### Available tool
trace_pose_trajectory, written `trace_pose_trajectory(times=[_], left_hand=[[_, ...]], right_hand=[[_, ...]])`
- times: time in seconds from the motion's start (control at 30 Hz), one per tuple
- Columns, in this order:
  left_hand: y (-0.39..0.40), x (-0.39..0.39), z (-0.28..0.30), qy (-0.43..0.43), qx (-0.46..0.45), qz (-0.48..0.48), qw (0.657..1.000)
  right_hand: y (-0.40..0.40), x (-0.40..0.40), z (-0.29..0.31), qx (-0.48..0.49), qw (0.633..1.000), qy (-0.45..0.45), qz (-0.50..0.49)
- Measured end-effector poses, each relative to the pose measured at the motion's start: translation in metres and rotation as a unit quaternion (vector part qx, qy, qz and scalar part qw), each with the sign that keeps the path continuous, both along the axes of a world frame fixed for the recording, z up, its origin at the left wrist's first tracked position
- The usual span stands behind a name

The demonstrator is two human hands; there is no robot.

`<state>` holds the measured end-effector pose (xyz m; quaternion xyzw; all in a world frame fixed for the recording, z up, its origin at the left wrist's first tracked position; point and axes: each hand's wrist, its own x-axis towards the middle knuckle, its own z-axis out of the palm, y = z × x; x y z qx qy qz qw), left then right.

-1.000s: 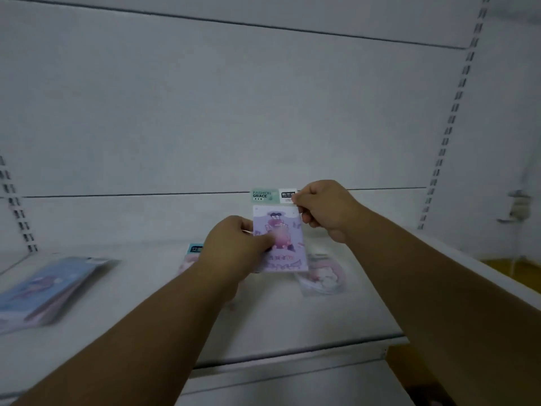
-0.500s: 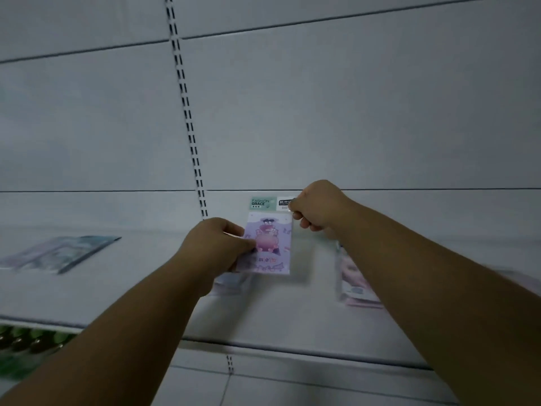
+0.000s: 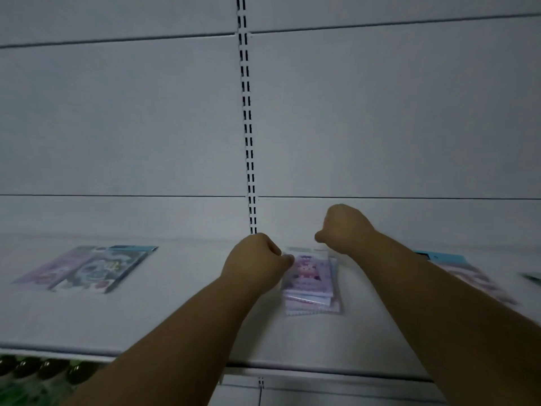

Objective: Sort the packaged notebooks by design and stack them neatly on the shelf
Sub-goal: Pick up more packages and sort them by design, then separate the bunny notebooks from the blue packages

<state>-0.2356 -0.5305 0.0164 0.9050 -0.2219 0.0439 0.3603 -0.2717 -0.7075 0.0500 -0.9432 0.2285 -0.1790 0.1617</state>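
Observation:
A purple packaged notebook (image 3: 311, 272) with a pink cartoon figure lies flat on top of a small stack of similar purple notebooks (image 3: 314, 306) in the middle of the white shelf (image 3: 175, 317). My left hand (image 3: 257, 260) is closed, pinching the notebook's upper left edge. My right hand (image 3: 344, 227) is closed at the upper right corner of its pale header card. Both forearms reach in from below.
A flat stack of larger purple-and-dark notebooks (image 3: 85, 268) lies at the left of the shelf. Another pink-purple stack (image 3: 471, 273) lies at the right, partly behind my right arm. A slotted upright (image 3: 248, 142) runs up the back panel. Green bottles (image 3: 38, 370) stand below left.
Both hands have lowered the purple notebook from upright in the air onto the stack on the shelf. The view has swung left.

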Motion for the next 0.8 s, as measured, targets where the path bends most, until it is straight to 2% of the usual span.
trace_pose_trajectory(times=[0.1,0.2,0.37,0.47,0.67,0.8], left_hand=[[0.022,0.008,-0.008,-0.030,-0.002,0.037,0.999],[0.063,0.018,-0.015,-0.046,0.035,0.057,0.997],[0.146,0.046,-0.015,-0.078,0.044,0.090,0.992],[0.196,0.073,-0.016,-0.082,0.053,0.107,0.989],[0.291,0.139,-0.014,-0.119,0.083,0.097,0.985],[0.339,0.182,-0.018,-0.145,0.152,0.126,0.969]], right_hand=[[0.033,0.015,0.006,0.034,0.993,-0.080,0.084],[0.080,0.029,0.008,0.074,0.977,-0.139,0.141],[0.164,0.050,0.013,0.026,0.973,-0.125,0.194],[0.222,0.067,0.019,-0.005,0.963,-0.152,0.222],[0.329,0.105,0.027,-0.083,0.958,-0.188,0.202],[0.382,0.124,0.026,-0.129,0.957,-0.192,0.175]])
